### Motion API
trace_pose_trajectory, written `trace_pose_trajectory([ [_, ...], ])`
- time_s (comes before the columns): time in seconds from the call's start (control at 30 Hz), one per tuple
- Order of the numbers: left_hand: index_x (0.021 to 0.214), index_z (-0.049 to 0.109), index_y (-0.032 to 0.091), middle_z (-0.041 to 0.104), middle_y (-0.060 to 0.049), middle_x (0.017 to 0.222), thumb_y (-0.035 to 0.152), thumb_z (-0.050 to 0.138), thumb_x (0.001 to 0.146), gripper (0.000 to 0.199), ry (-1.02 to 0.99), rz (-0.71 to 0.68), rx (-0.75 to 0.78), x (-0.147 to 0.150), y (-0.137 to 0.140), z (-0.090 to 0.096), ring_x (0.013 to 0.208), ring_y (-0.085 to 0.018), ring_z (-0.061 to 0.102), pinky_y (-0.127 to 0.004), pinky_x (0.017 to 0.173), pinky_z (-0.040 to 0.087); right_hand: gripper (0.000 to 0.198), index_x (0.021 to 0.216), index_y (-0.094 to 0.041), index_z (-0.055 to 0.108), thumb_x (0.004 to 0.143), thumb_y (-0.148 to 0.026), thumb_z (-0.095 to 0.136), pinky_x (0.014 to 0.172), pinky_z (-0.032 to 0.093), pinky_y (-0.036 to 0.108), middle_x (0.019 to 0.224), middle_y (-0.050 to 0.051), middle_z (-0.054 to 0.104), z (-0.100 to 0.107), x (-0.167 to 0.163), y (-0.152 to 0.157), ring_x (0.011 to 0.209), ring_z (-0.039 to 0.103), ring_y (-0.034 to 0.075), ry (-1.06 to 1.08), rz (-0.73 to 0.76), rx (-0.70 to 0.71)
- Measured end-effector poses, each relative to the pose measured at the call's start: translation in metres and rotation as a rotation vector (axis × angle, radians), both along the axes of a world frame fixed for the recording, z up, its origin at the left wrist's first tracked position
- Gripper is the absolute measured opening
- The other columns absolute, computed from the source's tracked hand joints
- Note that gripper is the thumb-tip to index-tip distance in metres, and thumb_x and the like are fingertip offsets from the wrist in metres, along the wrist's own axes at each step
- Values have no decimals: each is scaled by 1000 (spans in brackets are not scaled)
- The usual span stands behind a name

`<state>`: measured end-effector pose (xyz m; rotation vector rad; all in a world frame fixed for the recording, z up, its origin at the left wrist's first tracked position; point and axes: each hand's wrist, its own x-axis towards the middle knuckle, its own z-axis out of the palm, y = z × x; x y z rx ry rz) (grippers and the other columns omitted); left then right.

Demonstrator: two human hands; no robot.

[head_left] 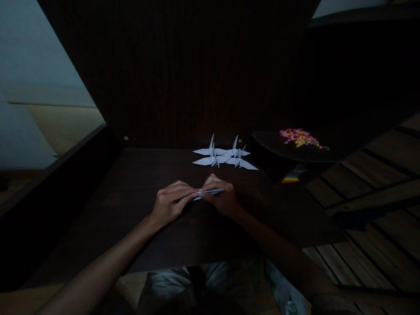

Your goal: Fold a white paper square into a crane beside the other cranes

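Note:
My left hand [172,200] and my right hand [220,194] meet over the dark tabletop, fingertips together. Between them is a small folded piece of white paper [213,191], narrow and pointed, pinched by both hands. Much of the paper is covered by my fingers. Just beyond my hands, several white origami cranes [241,163] stand close together with their wings spread flat and overlapping.
On a raised dark shelf [267,142] to the right lies a heap of small colourful pieces [300,138]. A rainbow-striped item [291,179] shows beneath it. A dark panel [183,74] rises behind the table, and a low side board [55,170] borders the left.

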<state>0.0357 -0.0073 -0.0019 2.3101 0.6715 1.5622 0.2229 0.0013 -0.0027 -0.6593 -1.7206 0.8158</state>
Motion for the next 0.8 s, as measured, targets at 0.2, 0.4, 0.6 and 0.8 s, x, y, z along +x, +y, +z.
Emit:
trace_pose_trajectory([
  [0.2,94,71,18,72,-5,82,11,64,81,16,42,-1,5,0,-2,3,75,-16,65,-30,68,55,12,75,-22,71,77,-34,70,67,46,33,71,2,63,2,1,0,69,58,17,-29,9,-27],
  [0.4,97,70,17,70,-6,84,9,62,82,19,63,18,38,-1,-3,1,80,-16,64,-31,71,54,10,78,-20,68,76,-30,70,69,47,33,76,3,65,2,-1,-1,72,60,17,44,42,-45],
  [0.6,95,71,17,71,-5,83,9,63,81,18,33,39,17,0,-3,2,77,-16,64,-30,69,54,11,76,-21,70,78,-32,68,72,48,35,76,3,68,-1,-1,0,75,61,18,41,3,-58],
  [0.8,93,71,17,71,-5,81,9,65,79,17,2,62,24,2,-3,5,75,-15,64,-30,67,54,8,75,-23,73,77,-30,71,70,48,36,75,3,69,-2,-2,1,72,61,18,50,9,-33],
])
